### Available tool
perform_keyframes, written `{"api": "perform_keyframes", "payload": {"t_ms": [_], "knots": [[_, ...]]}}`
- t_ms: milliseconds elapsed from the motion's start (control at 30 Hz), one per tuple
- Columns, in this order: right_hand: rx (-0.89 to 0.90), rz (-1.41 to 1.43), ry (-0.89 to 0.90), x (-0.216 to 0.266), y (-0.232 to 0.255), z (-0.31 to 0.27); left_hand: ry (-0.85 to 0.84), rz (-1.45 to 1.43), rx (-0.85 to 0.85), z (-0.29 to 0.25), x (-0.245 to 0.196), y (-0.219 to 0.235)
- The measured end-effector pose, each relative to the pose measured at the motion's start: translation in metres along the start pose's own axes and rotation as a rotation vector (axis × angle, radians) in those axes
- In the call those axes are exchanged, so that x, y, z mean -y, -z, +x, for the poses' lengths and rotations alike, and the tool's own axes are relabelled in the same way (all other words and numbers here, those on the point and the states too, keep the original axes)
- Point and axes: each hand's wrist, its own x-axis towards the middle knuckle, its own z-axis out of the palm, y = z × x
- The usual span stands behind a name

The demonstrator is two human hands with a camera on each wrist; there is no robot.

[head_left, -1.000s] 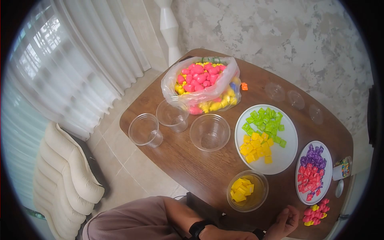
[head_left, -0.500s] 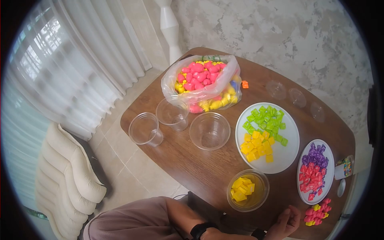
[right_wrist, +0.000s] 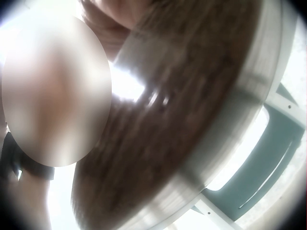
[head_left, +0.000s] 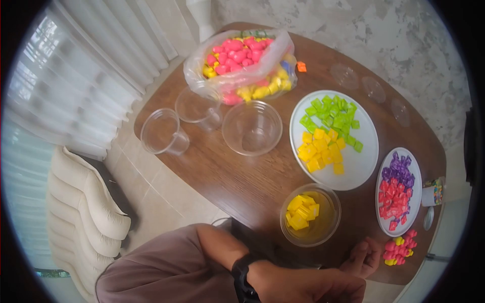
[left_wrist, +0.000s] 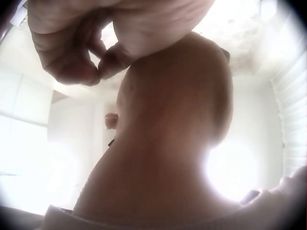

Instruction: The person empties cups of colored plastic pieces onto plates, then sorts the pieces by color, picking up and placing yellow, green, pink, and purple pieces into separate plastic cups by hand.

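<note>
My left hand (head_left: 316, 284) reaches across my body at the bottom of the head view, a black band on its wrist. In the left wrist view its fingers (left_wrist: 72, 62) hang loosely curled, with nothing held between them. My right hand (head_left: 362, 257) rests by the near table edge, fingers relaxed and bent, holding nothing. Close to its right is a small cluster of pink and yellow pieces (head_left: 399, 247). Left of it and farther in stands a clear plastic bowl (head_left: 332, 230) with yellow wrapped squares (head_left: 302, 211) inside.
A round white plate (head_left: 356, 174) holds green and yellow squares. An oval white plate (head_left: 415, 202) carries purple and red wrapped pieces. Three clear plastic containers, one a wide cup (head_left: 252, 126), stand left of them. Behind is a plastic bag (head_left: 199, 81) of pink and yellow pieces.
The head view has tilted down, so the table sits higher in it. My left hand now shows more fully and has come next to the right hand. Nothing on the table has moved.
</note>
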Motion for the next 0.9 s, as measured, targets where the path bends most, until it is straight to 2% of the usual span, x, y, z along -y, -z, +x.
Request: {"api": "perform_keyframes", "payload": {"t_ms": [33,67,133,167,233,267,367,433,467,533,567,633,667,733,767,867,900], "knots": [[0.039,0.017,0.026,-0.002,0.006,-0.001,-0.064,-0.058,0.029,0.003,0.003,0.000],[0.031,-0.005,0.027,-0.004,0.011,0.000,-0.061,-0.077,0.042,0.004,0.003,0.001],[0.033,-0.011,-0.059,-0.007,0.019,0.000,-0.089,-0.052,0.007,0.002,-0.004,0.003],[-0.044,-0.053,-0.016,0.005,0.000,-0.008,-0.086,-0.059,0.010,0.004,-0.006,0.006],[-0.061,-0.031,-0.082,0.023,-0.011,-0.012,-0.065,0.305,-0.012,0.006,-0.011,0.010],[-0.075,-0.004,-0.141,0.028,-0.013,-0.011,-0.062,0.292,-0.003,0.007,-0.014,0.009],[-0.025,0.031,-0.108,0.034,-0.016,-0.010,-0.063,0.219,0.010,0.007,-0.023,0.003],[-0.028,0.060,-0.095,0.030,-0.020,-0.010,-0.170,0.260,-0.028,0.007,-0.028,0.003],[-0.023,0.092,-0.077,0.033,-0.017,-0.011,-0.157,0.227,-0.015,0.007,-0.027,0.003],[-0.031,0.129,-0.064,0.034,-0.024,-0.008,-0.203,0.416,-0.054,0.007,-0.030,0.005],[-0.033,0.128,-0.067,0.035,-0.025,-0.010,-0.190,0.394,-0.043,0.008,-0.026,0.008],[-0.041,0.162,-0.077,0.045,-0.030,-0.011,-0.546,0.529,0.072,0.012,-0.012,0.017],[-0.070,0.139,-0.069,0.045,-0.033,-0.008,-0.532,0.500,0.093,0.012,-0.011,0.019],[-0.077,0.066,-0.080,0.046,-0.032,-0.012,-0.584,0.748,-0.075,0.006,-0.009,0.016],[-0.102,0.033,-0.087,0.048,-0.033,-0.011,-0.520,0.553,-0.286,0.003,-0.005,-0.012],[-0.046,0.132,-0.108,0.048,-0.034,-0.009,-0.473,0.360,-0.251,0.011,0.000,-0.013],[-0.065,0.111,-0.093,0.044,-0.032,-0.011,-0.492,0.374,-0.266,0.014,-0.002,-0.008]]}}
